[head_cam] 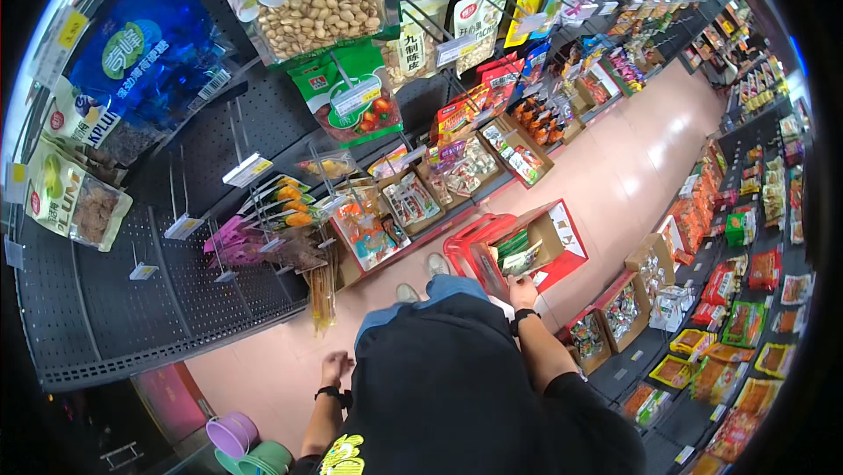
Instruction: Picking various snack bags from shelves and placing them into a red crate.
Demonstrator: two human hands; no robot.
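Note:
My right hand (523,292), with a black band at the wrist, is at the near side of an open red-and-white carton (574,235). Its curled fingertips meet the lower edge of a pale packet (523,260) there; whether they grip it is unclear. Green packets (512,243) lie in the carton beside the pale one. A red plastic basket (461,244) stands against the carton's left side. Low at my left side hangs my left hand (337,367), apparently holding nothing, its fingers loosely bent. It is nearest to my dark shirt (435,383).
A black pegboard rack (118,290) at left carries a pistachio bag (323,14) and other hanging snacks. Cartons of small packets (411,198) line its base. Shelves of packets (744,323) border the pink tiled floor (612,172) at right. Plastic buckets (232,432) stand lower left.

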